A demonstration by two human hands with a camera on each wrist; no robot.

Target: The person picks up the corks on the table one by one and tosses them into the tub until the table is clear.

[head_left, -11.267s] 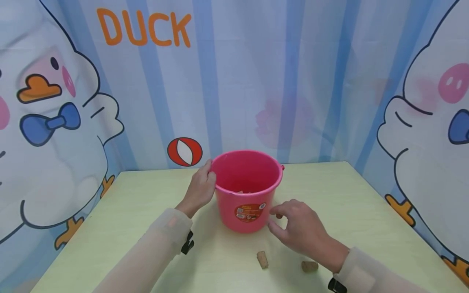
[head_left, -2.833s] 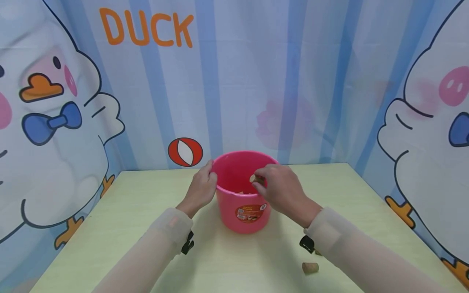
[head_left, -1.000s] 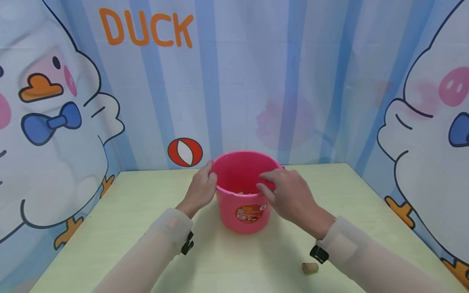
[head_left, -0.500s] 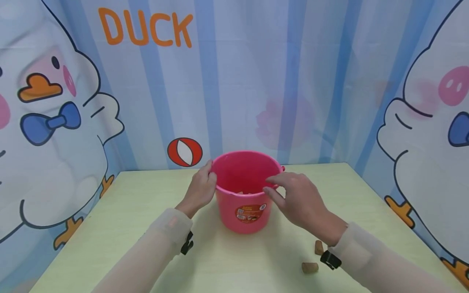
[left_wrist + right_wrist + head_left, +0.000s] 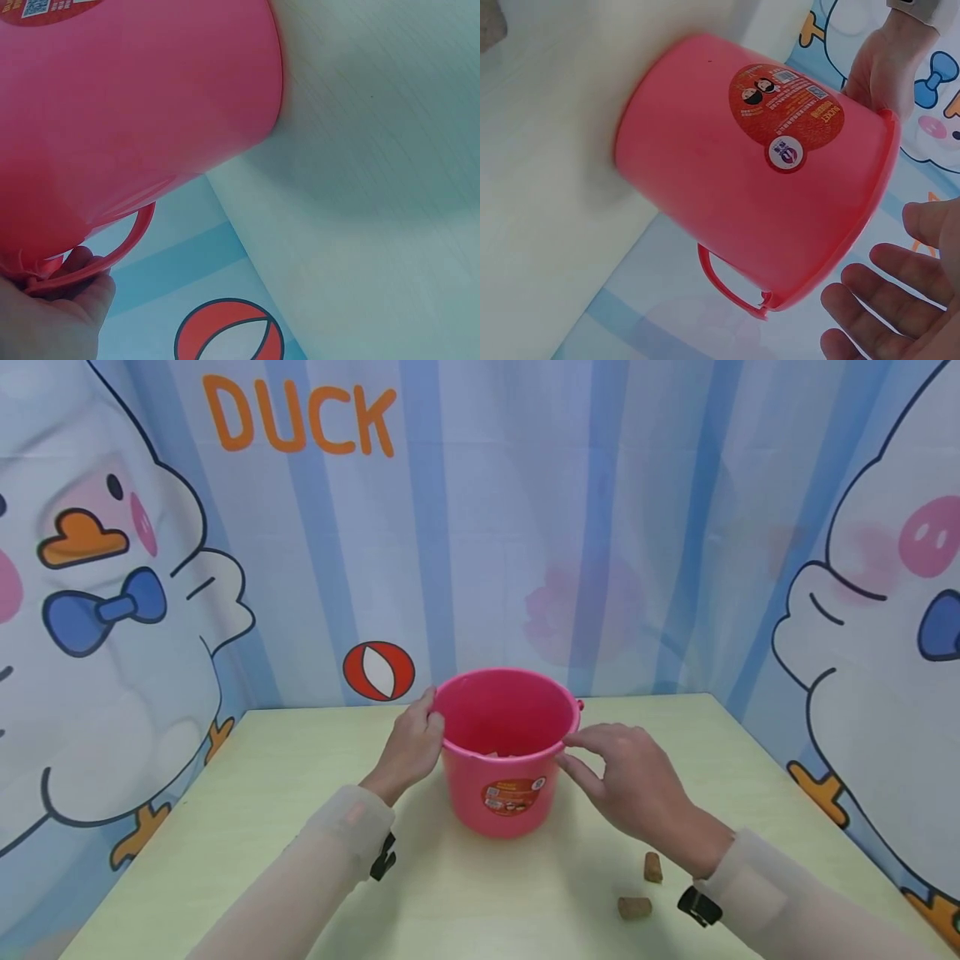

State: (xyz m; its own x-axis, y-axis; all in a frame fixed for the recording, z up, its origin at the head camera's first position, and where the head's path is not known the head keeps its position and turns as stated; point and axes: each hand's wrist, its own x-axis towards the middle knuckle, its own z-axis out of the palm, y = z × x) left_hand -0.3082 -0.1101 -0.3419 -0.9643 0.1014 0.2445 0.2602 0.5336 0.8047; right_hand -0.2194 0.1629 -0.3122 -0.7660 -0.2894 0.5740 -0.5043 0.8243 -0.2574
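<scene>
A pink bucket (image 5: 467,793) stands upright on the table, its mouth tipped into view. My left hand (image 5: 411,747) grips the left side of its rim; in the left wrist view the fingers (image 5: 94,296) curl round the pink handle (image 5: 139,232) there. My right hand (image 5: 637,785) is just outside the rim on the right, and the right wrist view shows its fingers (image 5: 889,300) spread and holding nothing. A few pale bits (image 5: 492,754) show low inside the bucket; most of its inside is hidden. Two corks (image 5: 634,907) lie on the table below my right hand.
The pale wooden table (image 5: 300,810) meets a blue striped curtain (image 5: 495,527) printed with ducks behind and at both sides. A red label (image 5: 513,796) is on the bucket's front. Each wrist wears a black strap (image 5: 699,906).
A cork that my right hand held over the bucket has left its fingers. That hand has drawn back to the right, past the rim. A front cork seen earliest is gone; my left hand stays.
</scene>
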